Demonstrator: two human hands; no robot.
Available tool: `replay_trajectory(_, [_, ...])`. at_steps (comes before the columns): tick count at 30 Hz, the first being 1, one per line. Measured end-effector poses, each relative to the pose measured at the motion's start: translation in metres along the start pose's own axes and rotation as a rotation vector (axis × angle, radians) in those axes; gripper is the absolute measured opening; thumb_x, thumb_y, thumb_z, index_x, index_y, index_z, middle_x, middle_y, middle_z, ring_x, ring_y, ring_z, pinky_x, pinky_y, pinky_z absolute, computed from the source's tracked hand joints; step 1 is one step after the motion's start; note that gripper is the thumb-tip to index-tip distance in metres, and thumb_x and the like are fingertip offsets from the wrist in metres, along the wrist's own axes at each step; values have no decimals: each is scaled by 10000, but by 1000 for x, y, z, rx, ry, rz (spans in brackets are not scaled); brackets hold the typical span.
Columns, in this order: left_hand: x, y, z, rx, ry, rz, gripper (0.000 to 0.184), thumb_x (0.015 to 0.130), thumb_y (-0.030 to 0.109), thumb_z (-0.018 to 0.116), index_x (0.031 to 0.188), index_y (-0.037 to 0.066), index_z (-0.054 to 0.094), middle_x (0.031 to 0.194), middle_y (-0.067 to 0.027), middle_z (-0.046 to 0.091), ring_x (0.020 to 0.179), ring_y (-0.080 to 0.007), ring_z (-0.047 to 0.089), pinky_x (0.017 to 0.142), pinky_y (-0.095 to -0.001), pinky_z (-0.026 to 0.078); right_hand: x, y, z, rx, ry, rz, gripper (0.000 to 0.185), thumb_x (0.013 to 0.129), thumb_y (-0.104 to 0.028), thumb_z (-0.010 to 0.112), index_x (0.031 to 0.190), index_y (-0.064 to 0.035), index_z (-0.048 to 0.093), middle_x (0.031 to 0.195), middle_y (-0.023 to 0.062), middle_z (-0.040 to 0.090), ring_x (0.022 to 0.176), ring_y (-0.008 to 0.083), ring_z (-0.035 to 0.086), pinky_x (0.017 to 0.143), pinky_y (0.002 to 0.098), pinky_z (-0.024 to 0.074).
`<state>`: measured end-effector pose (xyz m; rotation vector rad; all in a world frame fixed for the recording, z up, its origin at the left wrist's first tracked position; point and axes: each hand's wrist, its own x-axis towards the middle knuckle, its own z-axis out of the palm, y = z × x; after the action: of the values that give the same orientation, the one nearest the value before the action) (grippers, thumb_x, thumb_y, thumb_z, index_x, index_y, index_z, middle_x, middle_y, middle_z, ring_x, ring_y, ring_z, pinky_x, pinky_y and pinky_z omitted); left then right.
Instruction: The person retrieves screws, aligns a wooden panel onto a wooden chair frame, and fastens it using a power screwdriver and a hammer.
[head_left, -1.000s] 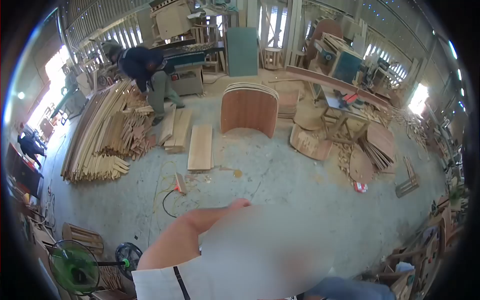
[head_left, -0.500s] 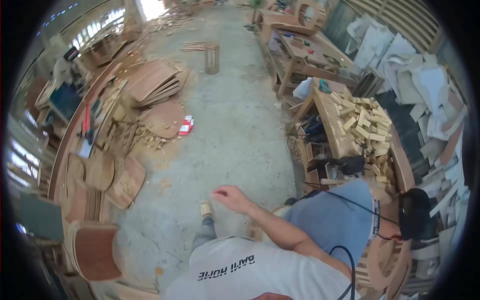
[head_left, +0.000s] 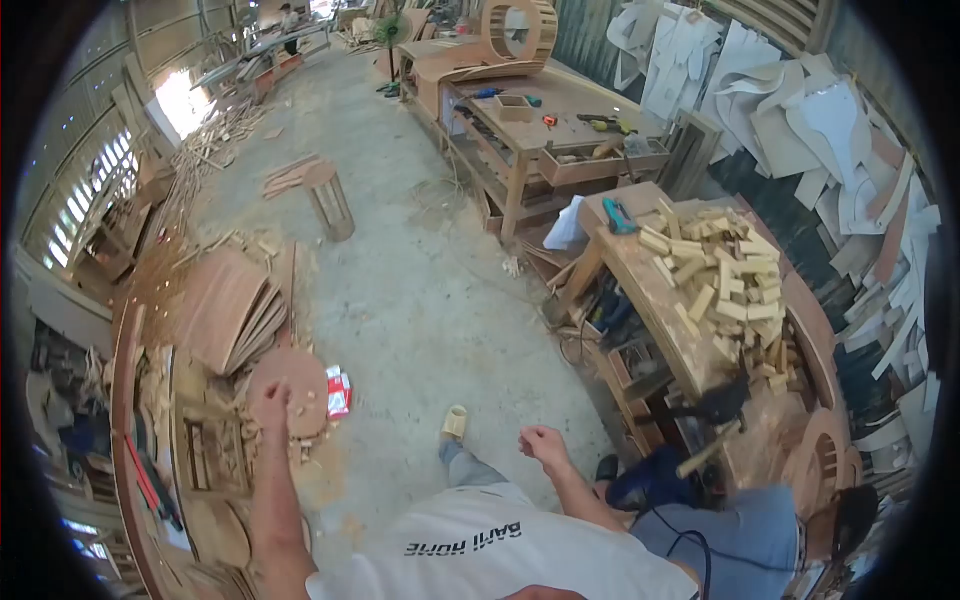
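My left hand (head_left: 277,397) is raised at the end of my outstretched left arm, its fingers curled with nothing visible in them. From this angle it overlaps a round wooden panel (head_left: 302,372) on the floor; a red-and-white packet (head_left: 339,392) lies just right of that panel. In front of my white shirt, my right hand (head_left: 541,443) hangs over the concrete floor, fingers folded in and no object showing. Neither hand appears to touch anything. One foot in a light slipper (head_left: 454,421) shows ahead of me.
Close at my right, a co-worker in a blue shirt (head_left: 715,525) bends beside a workbench (head_left: 645,275) piled with wooden blocks (head_left: 730,270). A second table (head_left: 590,125) bears tools. Slatted wooden cylinder (head_left: 330,205) stands ahead; stacked panels (head_left: 225,310) line the left.
My left arm has come into view on the left. My right hand has shifted right and lower in view. The view has tilted up and turned, and the benches appear nearer.
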<state>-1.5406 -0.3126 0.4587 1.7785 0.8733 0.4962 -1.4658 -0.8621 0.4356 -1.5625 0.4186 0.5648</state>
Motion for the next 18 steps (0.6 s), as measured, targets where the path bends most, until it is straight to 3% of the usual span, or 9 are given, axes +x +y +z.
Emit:
replay_trajectory(2, [38,15,57,-6,-171,-19,236,863,229,629,948,11,601,922,-61,606,842,-164,561,764,-307,464,71,-37,17,-13,22,26,237,876,-226,625,814,1,654,712,44,628,624,128,603,575,252,484])
replay_trajectory(3, [54,-28,86,31,-219,47,228,858,217,628,963,16,606,935,-68,610,857,-176,567,779,-317,466,99,-53,33,-10,30,49,240,876,-230,624,810,-1,653,711,43,626,619,129,602,572,251,484])
replay_trajectory(4, [18,34,113,47,-162,-31,192,844,200,639,917,24,620,863,-51,618,791,-154,568,700,-309,464,121,-77,52,-13,17,12,243,876,-235,623,814,-2,656,714,43,627,619,129,604,572,250,485])
replay_trajectory(5, [22,9,124,-35,-348,-168,141,831,178,644,835,37,634,751,-13,609,675,-120,549,581,-294,434,147,-116,70,-34,6,-26,246,876,-239,623,818,-3,659,718,43,628,619,129,605,572,249,485])
replay_trajectory(6, [14,-23,134,-87,-330,-81,140,829,172,641,775,43,636,682,21,592,585,-91,511,503,-285,392,176,-158,85,-65,-3,-73,249,875,-244,622,822,-5,661,721,42,629,619,129,607,573,248,485])
replay_trajectory(8, [2,-83,133,-4,-326,-337,125,837,158,617,772,51,628,685,12,594,571,-101,512,490,-296,386,219,-238,120,-129,-64,-192,261,880,-260,614,897,-5,666,764,42,637,654,125,619,591,250,486])
replay_trajectory(10, [15,-100,129,97,-330,-639,130,838,166,617,775,52,625,682,11,586,571,-103,507,494,-300,384,270,-307,156,-137,-109,-239,286,886,-271,609,989,-9,658,808,40,642,694,120,626,615,258,488])
replay_trajectory(14, [109,-111,145,185,-334,-904,141,839,183,619,783,54,618,674,8,570,570,-107,496,502,-307,381,388,-402,223,-113,-149,-329,289,878,-271,632,970,2,651,777,38,635,639,114,612,584,257,475])
replay_trajectory(18, [259,-107,183,211,-352,-910,153,840,200,620,790,56,612,666,6,554,569,-111,486,510,-315,377,506,-434,277,-88,-220,-208,244,896,-278,615,915,-37,646,771,19,629,656,108,605,585,251,470])
